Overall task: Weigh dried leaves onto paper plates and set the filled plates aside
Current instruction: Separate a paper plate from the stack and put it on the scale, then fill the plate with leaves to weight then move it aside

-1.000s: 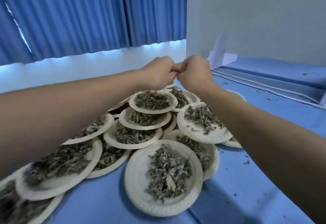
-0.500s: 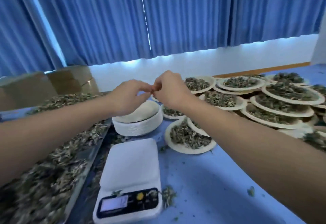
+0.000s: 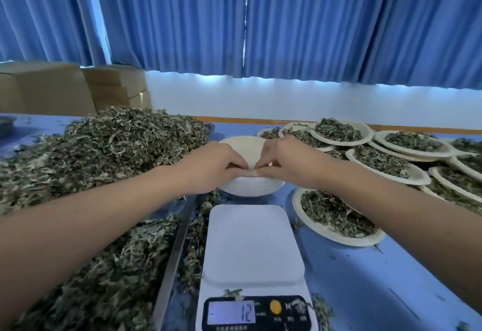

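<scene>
A stack of empty white paper plates (image 3: 250, 187) sits just beyond the white digital scale (image 3: 254, 247). My left hand (image 3: 216, 163) and my right hand (image 3: 284, 161) meet at the stack's near rim, fingertips pinching the edge of the top plate. The scale's platform carries nothing and its display (image 3: 232, 312) shows 12. A big heap of dried leaves (image 3: 104, 153) fills a metal tray (image 3: 169, 265) on the left. Several filled plates (image 3: 391, 158) are piled on the right, and one filled plate (image 3: 336, 216) lies right of the scale.
Blue cloth covers the table (image 3: 378, 278), with leaf crumbs scattered around the scale. Cardboard boxes (image 3: 65, 88) stand at the back left. Blue curtains (image 3: 287, 17) hang above a white wall behind the table.
My view swung left from the pile of filled plates to the scale. Both hands came down from mid-air onto the rim of the empty plate stack.
</scene>
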Demonstrator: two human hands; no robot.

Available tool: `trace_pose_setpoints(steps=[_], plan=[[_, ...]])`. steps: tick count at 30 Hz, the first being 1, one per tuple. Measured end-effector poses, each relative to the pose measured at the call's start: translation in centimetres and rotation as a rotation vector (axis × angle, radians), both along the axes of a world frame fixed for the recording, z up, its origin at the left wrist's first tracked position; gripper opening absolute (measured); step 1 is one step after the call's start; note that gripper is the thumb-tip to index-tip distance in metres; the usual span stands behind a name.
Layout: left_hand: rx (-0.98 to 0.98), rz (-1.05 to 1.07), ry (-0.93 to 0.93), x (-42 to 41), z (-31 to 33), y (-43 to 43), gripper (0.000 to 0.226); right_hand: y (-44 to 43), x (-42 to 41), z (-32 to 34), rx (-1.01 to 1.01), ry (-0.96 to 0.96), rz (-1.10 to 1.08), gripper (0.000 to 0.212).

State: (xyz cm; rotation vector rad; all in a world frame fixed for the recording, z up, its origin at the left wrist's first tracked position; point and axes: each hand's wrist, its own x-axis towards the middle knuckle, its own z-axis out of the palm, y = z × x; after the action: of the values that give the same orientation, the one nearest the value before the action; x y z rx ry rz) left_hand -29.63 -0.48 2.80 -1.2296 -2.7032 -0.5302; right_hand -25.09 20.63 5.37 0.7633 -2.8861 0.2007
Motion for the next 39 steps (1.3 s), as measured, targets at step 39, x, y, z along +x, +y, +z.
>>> trace_pose_setpoints(steps=[39], plan=[[-0.23,0.085,0.466,1.3,2.9,-0.1,0.011,-1.1,-0.1,-0.3,0.456,0.494,-0.09,0.017]])
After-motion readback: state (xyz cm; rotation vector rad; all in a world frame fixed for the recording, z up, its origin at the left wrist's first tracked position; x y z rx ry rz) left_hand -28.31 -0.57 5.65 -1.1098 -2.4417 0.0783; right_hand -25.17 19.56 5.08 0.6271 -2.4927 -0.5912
